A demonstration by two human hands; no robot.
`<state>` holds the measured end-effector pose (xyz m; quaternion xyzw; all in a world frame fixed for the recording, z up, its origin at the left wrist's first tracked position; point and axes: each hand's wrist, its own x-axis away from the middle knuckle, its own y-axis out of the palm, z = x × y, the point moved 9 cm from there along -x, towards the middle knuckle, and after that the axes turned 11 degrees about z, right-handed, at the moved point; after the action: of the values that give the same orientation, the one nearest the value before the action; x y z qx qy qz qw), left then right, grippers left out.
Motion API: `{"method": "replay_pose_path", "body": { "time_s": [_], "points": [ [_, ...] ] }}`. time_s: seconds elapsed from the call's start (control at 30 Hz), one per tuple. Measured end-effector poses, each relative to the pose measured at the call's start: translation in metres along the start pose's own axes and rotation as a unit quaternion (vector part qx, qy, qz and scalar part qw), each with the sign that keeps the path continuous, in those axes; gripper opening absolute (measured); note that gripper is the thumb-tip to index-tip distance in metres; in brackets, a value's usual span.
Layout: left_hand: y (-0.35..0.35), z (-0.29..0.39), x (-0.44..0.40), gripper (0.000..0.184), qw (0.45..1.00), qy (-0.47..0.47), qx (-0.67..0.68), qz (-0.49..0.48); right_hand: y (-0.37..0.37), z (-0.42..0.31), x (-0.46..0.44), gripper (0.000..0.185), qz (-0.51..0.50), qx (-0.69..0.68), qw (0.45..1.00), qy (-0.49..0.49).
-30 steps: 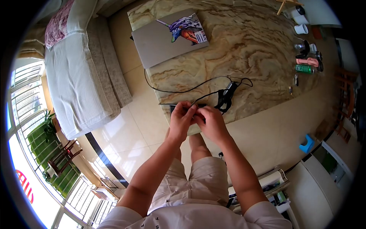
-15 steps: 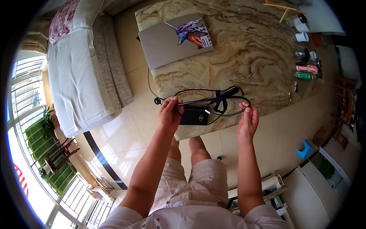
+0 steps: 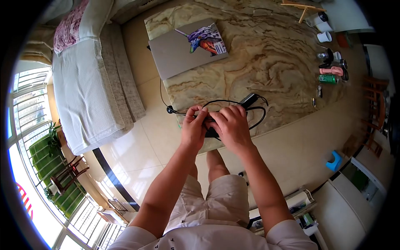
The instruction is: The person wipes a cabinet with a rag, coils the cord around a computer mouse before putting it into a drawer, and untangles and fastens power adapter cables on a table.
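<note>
My left hand (image 3: 193,130) and my right hand (image 3: 232,128) are close together over the near edge of the marble table. Both are closed, fingers pinched on a black cable (image 3: 264,115), whose loop curves out to the right of my right hand. Exactly how the cable runs between the fingertips is hidden. A black power adapter (image 3: 249,100) lies just beyond my right hand. Beneath my hands a black case (image 3: 211,133) is mostly covered. A thin cord with a round black piece (image 3: 170,109) hangs at the table's left edge.
A closed grey laptop (image 3: 175,54) with a colourful sticker lies on the marble table (image 3: 266,62). Along the right side stand a white mug (image 3: 324,37), a green can (image 3: 328,78) and several small items. A sofa (image 3: 89,91) is at left, a blue stool (image 3: 333,161) at right.
My right hand has moved left, from holding the cable out wide to meeting my left hand. The cable has been drawn into a smaller loop, and the hands now cover most of the black case.
</note>
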<state>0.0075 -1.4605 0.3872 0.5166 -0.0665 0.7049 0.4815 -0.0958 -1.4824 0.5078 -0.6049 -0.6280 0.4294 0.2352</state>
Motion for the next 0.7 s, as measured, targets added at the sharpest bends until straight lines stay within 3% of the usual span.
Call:
{"method": "replay_pose_path", "body": {
  "time_s": [0.27,0.33,0.4,0.47,0.53,0.57,0.63,0.67,0.7],
  "points": [
    [-0.052,-0.004,-0.020,0.008,0.994,-0.056,0.040,0.082,-0.053,0.046,0.021,0.010,0.083,-0.221,0.967,0.099],
    [-0.056,-0.005,-0.022,0.008,0.996,-0.058,0.053,0.050,-0.064,0.080,0.038,0.009,0.113,-0.317,0.926,0.171],
    [-0.061,-0.008,-0.017,0.010,0.992,-0.069,0.046,0.094,-0.071,0.110,0.057,0.009,0.170,-0.389,0.870,0.251],
    [-0.053,-0.010,-0.012,0.008,0.996,-0.053,0.034,0.068,-0.078,0.136,0.074,0.010,0.165,-0.281,0.891,0.316],
    [-0.041,-0.010,-0.009,0.005,0.998,-0.037,0.021,0.042,-0.086,0.139,0.069,0.022,0.099,-0.086,0.952,0.277],
    [-0.038,-0.009,-0.008,0.005,0.999,-0.022,0.016,0.044,-0.087,0.139,0.070,0.022,0.100,-0.085,0.952,0.277],
    [-0.028,-0.009,-0.003,0.005,0.999,-0.006,0.012,0.047,-0.095,0.088,0.046,0.045,0.093,0.080,0.989,0.086],
    [-0.020,-0.007,0.000,0.005,0.999,0.010,0.003,0.042,-0.084,0.077,0.042,0.061,0.050,0.051,0.994,0.087],
    [-0.014,-0.006,0.004,0.005,0.999,0.025,-0.008,0.037,-0.073,0.058,0.035,0.055,0.020,0.055,0.996,0.068]
  ]
}}
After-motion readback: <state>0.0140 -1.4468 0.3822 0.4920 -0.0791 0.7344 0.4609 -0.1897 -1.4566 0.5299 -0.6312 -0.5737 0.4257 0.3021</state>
